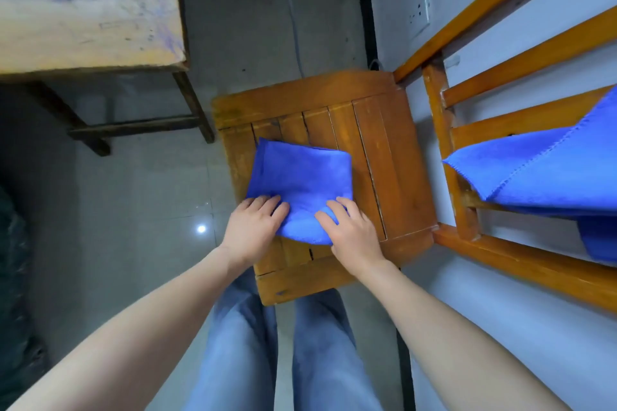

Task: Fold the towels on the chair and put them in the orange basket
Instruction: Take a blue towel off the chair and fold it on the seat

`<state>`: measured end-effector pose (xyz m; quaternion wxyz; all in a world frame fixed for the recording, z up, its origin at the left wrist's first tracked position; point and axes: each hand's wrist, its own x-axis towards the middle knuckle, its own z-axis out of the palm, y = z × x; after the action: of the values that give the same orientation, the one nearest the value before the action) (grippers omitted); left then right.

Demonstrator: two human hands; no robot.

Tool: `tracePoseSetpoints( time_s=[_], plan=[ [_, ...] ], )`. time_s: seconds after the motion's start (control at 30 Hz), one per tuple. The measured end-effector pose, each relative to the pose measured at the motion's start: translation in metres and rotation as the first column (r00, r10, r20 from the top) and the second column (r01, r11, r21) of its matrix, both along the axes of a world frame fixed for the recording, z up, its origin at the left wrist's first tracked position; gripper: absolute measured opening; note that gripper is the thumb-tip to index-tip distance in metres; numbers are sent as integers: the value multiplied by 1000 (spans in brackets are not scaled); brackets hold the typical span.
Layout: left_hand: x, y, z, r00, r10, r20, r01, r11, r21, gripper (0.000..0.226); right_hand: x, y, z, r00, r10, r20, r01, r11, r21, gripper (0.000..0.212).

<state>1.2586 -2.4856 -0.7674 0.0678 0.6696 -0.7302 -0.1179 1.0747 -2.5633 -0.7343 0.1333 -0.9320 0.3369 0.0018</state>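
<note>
A folded blue towel lies on the wooden chair seat in the middle of the head view. My left hand grips its near left corner, fingers curled onto the cloth. My right hand holds the near right corner, with the near edge of the towel bunched up between the two hands. A second blue towel hangs unfolded over the chair back at the right. No orange basket is in view.
A worn wooden table stands at the upper left, its legs reaching the grey tiled floor. A white wall with a socket runs behind the chair. My legs in blue jeans stand in front of the seat.
</note>
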Motion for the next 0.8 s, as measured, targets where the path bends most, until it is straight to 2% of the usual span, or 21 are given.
tracePoseSetpoints(
  time_s=[0.1,0.23,0.3,0.4,0.53,0.63,0.8],
  plan=[
    [2,-10,35,999,-37,7,37,999,-34,30,-5,-11,34,999,7,43,-4,998,-59,39],
    [0,-17,79,1000,3,23,-1,999,-53,26,-4,-22,82,992,38,122,-21,990,-138,35],
    [4,-24,116,1000,15,25,-12,995,-101,33,-3,-33,118,983,100,156,-69,979,-192,31],
    [12,-38,172,998,28,59,-13,974,-228,25,2,-54,165,966,180,184,-116,942,-315,31],
    [29,-61,253,989,11,149,47,922,-384,37,15,-79,240,936,270,227,-113,838,-534,31],
    [43,-85,318,970,42,238,82,869,-488,24,31,-103,300,916,306,259,-72,762,-644,24],
    [58,-108,417,936,96,337,145,769,-622,29,43,-122,394,891,350,287,22,600,-800,23]
  ],
)
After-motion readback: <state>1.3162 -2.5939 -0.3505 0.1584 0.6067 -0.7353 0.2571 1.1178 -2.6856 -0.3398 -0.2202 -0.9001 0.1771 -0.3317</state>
